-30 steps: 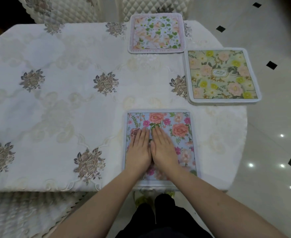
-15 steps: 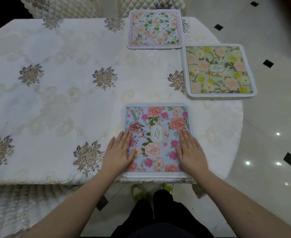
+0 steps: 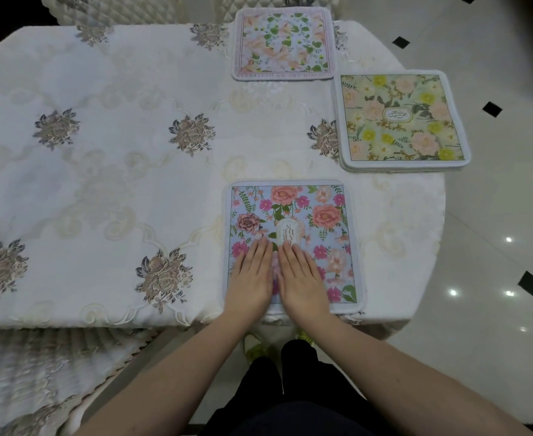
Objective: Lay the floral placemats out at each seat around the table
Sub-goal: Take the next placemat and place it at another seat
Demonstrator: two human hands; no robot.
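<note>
My left hand [image 3: 252, 275] flat, fingers straight, pressing blue mat [image 3: 293, 243]. My right hand [image 3: 301, 275] flat just beside it, same mat. Step: smoothing mat at near seat. Pink mat [image 3: 284, 42] behind blue mat, green mat [image 3: 400, 119] to right. 3 mats down. Next, I think: lift hands, find another seat.

Half a second ago my hands lay spread apart, one at each side edge of the blue floral placemat [image 3: 293, 243]. Now my left hand [image 3: 252, 276] and my right hand [image 3: 301, 278] have come back together, flat and side by side on its near middle, just below where they pressed a second ago.
</note>
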